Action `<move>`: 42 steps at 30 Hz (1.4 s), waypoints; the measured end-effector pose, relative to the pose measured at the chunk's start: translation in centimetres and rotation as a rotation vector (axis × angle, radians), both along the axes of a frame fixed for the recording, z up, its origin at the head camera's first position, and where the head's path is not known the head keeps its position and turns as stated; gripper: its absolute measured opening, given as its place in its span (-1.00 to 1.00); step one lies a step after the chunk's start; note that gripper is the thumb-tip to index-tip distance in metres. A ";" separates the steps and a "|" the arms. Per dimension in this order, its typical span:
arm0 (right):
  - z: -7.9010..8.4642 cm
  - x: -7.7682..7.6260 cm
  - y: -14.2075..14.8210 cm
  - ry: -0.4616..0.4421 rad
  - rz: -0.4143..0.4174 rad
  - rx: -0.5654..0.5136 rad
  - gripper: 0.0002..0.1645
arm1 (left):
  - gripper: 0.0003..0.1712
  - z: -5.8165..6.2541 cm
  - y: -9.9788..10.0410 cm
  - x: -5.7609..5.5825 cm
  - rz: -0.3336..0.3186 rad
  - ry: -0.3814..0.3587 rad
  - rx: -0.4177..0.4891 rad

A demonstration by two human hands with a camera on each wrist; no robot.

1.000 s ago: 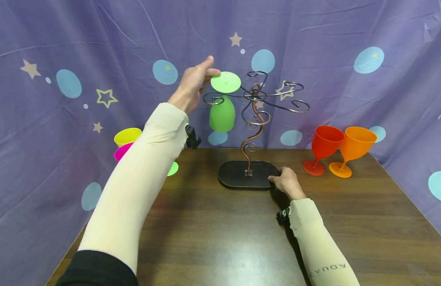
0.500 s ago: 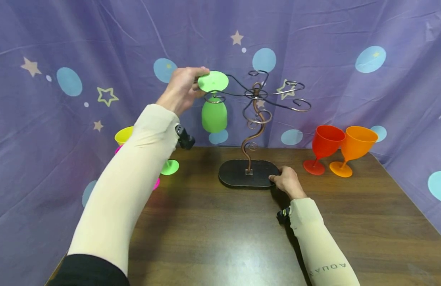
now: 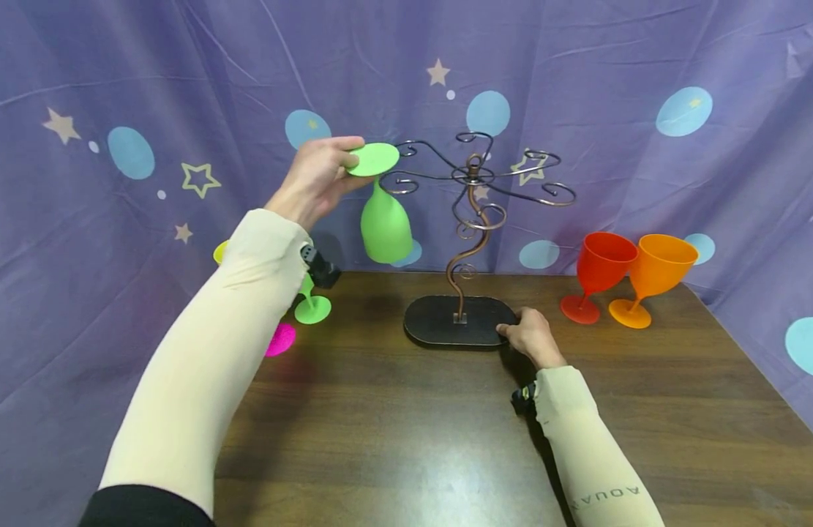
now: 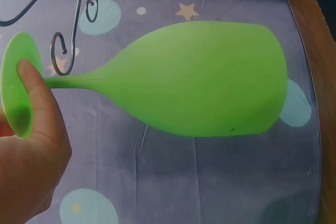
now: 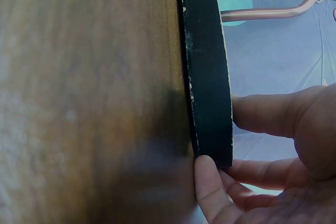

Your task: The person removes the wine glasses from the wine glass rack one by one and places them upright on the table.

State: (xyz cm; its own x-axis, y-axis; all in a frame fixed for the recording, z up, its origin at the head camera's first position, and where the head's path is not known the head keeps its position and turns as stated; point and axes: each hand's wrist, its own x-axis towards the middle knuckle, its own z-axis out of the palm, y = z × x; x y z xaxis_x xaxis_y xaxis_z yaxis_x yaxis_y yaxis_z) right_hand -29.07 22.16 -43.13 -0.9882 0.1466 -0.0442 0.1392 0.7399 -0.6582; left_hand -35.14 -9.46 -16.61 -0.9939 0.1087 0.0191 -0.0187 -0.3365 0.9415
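My left hand point(image 3: 317, 176) pinches the round foot of a green plastic goblet point(image 3: 386, 227), which hangs upside down with its rim lowest. In the left wrist view, the goblet's stem point(image 4: 73, 82) lies right by the curled tip of a metal rack arm point(image 4: 62, 56). The wine glass rack point(image 3: 473, 176) has several dark curled arms on a wavy copper-coloured post. Its black oval base point(image 3: 439, 322) stands on the table. At the base's right end my right hand point(image 3: 530, 337) grips the edge, with thumb and fingers around it in the right wrist view.
A red goblet point(image 3: 604, 263) and an orange goblet point(image 3: 661, 263) stand upright at the right. Behind my left forearm are another green goblet point(image 3: 312, 309), a pink foot point(image 3: 281, 339) and a yellow rim point(image 3: 219, 252), partly hidden. A purple curtain point(image 3: 577, 58) backs the wooden table point(image 3: 413, 424).
My left hand has moved left and a little down, taking the green goblet to the outer side of the rack arm's curl. The right hand and the rack have stayed put.
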 end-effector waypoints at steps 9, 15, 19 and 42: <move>-0.1 0.0 0.1 0.009 -0.001 0.021 -0.41 | -0.39 -1.1 -1.6 0.5 -0.028 -0.013 0.008; -0.1 0.1 0.1 0.019 0.000 0.015 -0.43 | -0.43 -2.4 -2.2 0.9 -0.044 -0.039 -0.008; -0.1 0.2 0.2 0.011 -0.002 0.014 -0.45 | -0.43 -3.5 -2.3 1.3 -0.064 -0.055 -0.011; 1.0 0.5 -0.1 0.029 -0.021 0.041 -0.40 | -0.43 -8.6 -0.2 4.7 -0.074 -0.055 -0.039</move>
